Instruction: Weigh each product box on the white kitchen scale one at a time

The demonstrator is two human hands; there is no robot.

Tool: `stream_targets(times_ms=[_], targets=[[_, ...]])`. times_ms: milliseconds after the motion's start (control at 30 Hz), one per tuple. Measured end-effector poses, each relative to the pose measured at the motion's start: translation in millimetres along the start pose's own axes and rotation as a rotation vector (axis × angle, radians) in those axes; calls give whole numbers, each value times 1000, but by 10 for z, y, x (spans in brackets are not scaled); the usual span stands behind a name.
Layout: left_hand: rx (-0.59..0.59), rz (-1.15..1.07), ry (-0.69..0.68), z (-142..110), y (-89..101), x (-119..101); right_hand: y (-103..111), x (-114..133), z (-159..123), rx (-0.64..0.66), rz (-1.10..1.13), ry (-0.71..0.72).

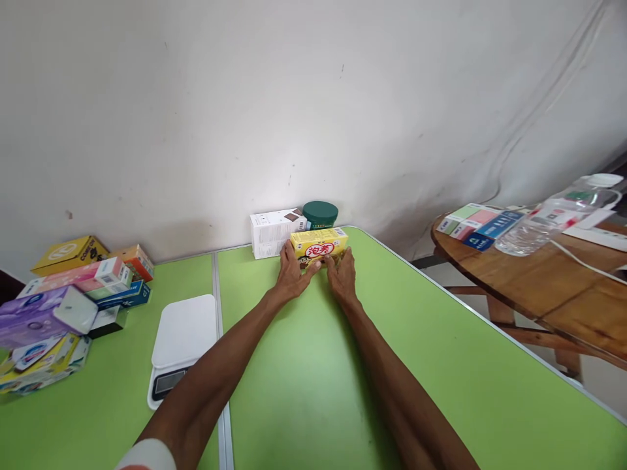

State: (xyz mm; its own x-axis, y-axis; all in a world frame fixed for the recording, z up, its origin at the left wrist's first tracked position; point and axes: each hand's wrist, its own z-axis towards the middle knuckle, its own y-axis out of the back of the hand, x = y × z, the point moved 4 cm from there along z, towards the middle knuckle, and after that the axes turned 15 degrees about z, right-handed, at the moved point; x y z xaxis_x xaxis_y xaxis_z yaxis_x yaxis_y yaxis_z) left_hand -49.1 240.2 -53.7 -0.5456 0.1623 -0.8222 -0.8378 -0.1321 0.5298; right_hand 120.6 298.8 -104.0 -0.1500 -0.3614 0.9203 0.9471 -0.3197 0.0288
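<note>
On the green bench (294, 365), a pile of coloured cartons and packs (81, 277) lies left of a white plastic digital scale (189, 329). Next, a white rectangular cardboard box (274, 236) stands by the pale wall (294, 98). The left grip (290, 277) clasps a yellow rectangular cardboard box (321, 249), before a green-lidded round tub (321, 211); the right grip (343, 277) clasps the yellow box's other end.

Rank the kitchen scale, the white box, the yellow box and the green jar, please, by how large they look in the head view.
1. Kitchen scale, largest, though partly covered.
2. White box and yellow box: too alike to rank.
3. Green jar, smallest; its lower part is hidden.
</note>
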Motion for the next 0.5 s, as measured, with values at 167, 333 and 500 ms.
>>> stream_targets(times_ms=[167,333,500], targets=[[-18,-2,-66,-610,229,-224,72,181,-553,-41,75,-160],[-33,29,-49,-1563,851,-353,88,675,-1454,101,106,-294],[-537,135,63,-2460,2035,-103,-406,1635,-2282,325,219,-49]])
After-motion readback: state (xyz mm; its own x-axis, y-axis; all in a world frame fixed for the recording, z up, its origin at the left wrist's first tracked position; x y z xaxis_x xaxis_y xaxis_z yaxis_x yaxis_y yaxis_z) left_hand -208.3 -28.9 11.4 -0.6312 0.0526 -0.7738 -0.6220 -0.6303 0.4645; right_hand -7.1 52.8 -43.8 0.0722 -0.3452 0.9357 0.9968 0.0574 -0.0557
